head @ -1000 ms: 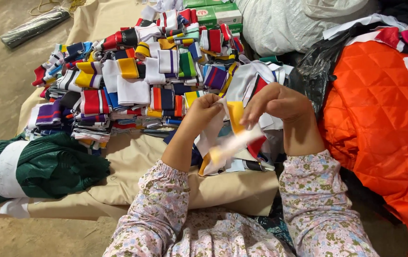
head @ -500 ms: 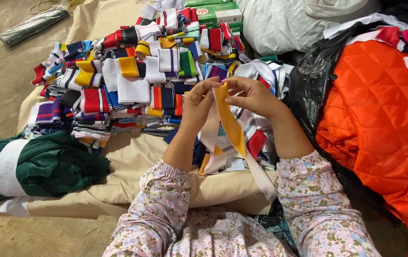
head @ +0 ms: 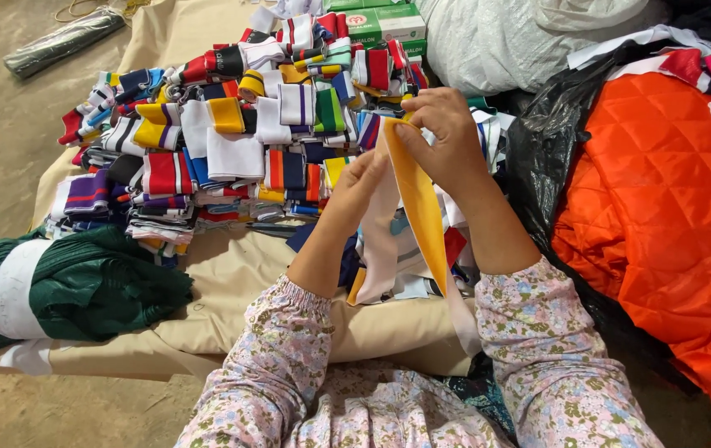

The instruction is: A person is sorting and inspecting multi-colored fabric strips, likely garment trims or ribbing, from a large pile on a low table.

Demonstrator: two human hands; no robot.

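Observation:
My right hand [head: 447, 137] pinches the top of a long yellow and white knit band [head: 420, 211] and holds it up over the pile. My left hand [head: 364, 178] grips the same band lower down, on its white side. The band hangs between my forearms toward my lap. Just beyond both hands lies a heap of folded striped knit bands [head: 239, 141] in red, yellow, white, blue and purple. Both sleeves are pink floral cloth.
The bands rest on a beige cloth [head: 231, 282]. A dark green knit bundle with a white stripe [head: 56, 286] lies at the left. Orange quilted fabric [head: 671, 216] and a black plastic bag [head: 550, 149] fill the right. A white sack [head: 521, 37] and green boxes [head: 380, 21] sit behind.
Both hands have risen and moved away from me, drawing the yellow and white band up and out straight from a bunched state near my lap.

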